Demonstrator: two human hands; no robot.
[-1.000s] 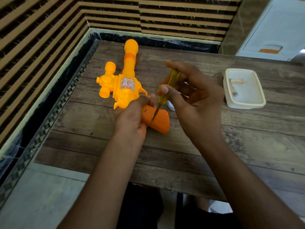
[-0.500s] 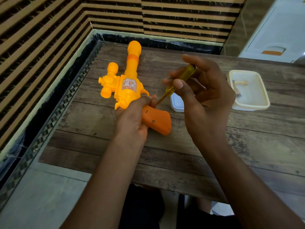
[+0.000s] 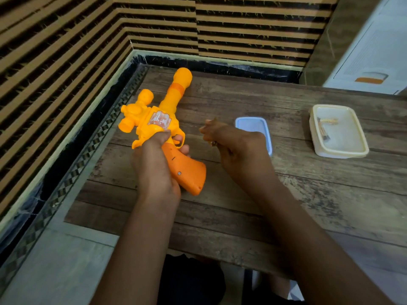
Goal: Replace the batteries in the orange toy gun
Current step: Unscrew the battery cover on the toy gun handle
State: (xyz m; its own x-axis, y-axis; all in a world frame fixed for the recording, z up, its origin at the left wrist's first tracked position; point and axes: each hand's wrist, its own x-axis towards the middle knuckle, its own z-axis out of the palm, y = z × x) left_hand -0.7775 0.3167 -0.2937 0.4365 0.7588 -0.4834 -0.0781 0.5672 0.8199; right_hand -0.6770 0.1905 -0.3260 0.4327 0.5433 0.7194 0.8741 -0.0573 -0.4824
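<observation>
Gun (image 3: 146,126) centre-left | our left hand (image 3: 154,170) grips its handle (image 3: 189,172) | right hand (image 3: 237,148) curled, blurred, we cannot tell contents

I count one toy gun (image 3: 152,126), two hands, left hand (image 3: 154,170) and right hand (image 3: 240,150), one mostly hidden screwdriver (image 3: 213,143), one blue lid (image 3: 252,128), one cream tub (image 3: 341,154), one table (image 3: 308,194); the tub's small contents are too blurred to count

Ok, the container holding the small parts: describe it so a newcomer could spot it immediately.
Start at the wooden table and look to its right side, well beyond the person's right hand. There sits a cream rectangular tub, open, with a few small items inside. The nearby blue-rimmed lid is flatter, closer to the hand, and looks empty.
</observation>
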